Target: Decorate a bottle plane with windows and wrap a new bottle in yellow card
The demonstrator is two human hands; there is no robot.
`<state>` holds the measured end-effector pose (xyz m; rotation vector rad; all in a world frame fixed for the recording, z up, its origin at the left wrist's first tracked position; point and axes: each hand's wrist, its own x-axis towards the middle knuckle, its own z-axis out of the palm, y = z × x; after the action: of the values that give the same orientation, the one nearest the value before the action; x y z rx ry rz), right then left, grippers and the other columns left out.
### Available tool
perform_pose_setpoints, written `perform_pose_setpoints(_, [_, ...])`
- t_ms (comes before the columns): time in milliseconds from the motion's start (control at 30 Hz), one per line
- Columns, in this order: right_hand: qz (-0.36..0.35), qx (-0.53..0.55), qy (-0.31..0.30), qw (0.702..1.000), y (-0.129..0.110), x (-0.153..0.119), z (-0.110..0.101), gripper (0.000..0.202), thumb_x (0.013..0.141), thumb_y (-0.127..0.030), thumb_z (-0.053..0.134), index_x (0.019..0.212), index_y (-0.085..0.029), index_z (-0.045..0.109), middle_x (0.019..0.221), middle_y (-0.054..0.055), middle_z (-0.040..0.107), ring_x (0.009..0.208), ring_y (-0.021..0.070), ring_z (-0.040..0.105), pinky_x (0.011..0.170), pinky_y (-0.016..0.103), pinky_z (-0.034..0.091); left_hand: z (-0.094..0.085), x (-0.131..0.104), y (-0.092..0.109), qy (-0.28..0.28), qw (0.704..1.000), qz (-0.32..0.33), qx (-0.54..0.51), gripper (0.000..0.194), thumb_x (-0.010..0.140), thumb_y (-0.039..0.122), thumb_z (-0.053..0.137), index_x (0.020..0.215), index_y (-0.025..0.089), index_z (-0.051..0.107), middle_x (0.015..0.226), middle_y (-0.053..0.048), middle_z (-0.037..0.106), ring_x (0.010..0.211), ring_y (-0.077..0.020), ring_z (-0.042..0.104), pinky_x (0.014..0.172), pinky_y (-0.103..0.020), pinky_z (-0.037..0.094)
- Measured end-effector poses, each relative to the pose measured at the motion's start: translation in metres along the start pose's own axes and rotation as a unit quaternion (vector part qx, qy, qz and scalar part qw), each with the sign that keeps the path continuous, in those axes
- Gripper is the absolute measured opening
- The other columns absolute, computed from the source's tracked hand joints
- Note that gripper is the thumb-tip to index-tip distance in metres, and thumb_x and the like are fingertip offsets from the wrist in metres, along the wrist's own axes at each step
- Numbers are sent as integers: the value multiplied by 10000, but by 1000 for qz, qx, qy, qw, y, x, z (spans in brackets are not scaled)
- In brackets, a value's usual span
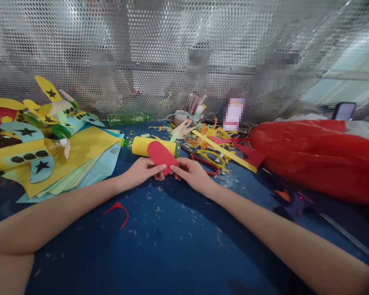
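A red paper piece (161, 155) with a rounded top end is held between both hands at the middle of the view. My left hand (144, 171) pinches its lower left edge, thumb on top. On the lower right edge, my right hand (189, 171) pinches it the same way. Just behind the paper lies a bottle wrapped in yellow paper (139, 146), on its side with a green cap to the left. Part of the wrap is hidden by the red piece. A curved red scrap (120, 211) rests on the blue table (160, 250) nearer to me.
Decorated bottle planes (33, 153) and stacked coloured paper (89, 164) lie left. Behind are a green bottle (126, 119) and a holder with pens (182, 116). Scissors (213, 160) and paper scraps lie right of centre, a red plastic bag (320, 159) and a glue gun (298, 203) farther right.
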<state>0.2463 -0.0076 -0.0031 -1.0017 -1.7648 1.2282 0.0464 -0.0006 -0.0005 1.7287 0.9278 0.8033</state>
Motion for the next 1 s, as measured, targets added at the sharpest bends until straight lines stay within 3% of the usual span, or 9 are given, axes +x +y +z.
perform_pose_setpoints(300, [31, 14, 1, 999, 0, 1, 2, 358, 683, -496, 720, 773, -171, 599, 715, 13, 647, 543, 93, 537, 546, 252, 462, 0, 0, 1, 11, 1000, 8, -18, 345, 836, 427, 600, 678, 132, 686, 637, -46, 693, 557, -103, 601, 591, -217, 490])
perform_pose_setpoints(767, [-11, -21, 2, 1000, -6, -2, 1, 393, 826, -554, 542, 728, -177, 598, 609, -9, 576, 529, 101, 515, 556, 257, 446, 0, 1, -1, 5, 999, 2, -40, 274, 805, 376, 631, 719, 123, 689, 628, -48, 689, 556, -109, 608, 578, -218, 490])
perform_pose_setpoints(1000, [-1, 37, 25, 999, 0, 0, 2, 416, 876, -566, 452, 751, -182, 551, 687, 15, 617, 526, 102, 544, 536, 257, 457, 0, 1, -1, 8, 999, 1, -37, 286, 818, 379, 621, 709, 124, 687, 645, -58, 695, 560, -108, 606, 590, -223, 494])
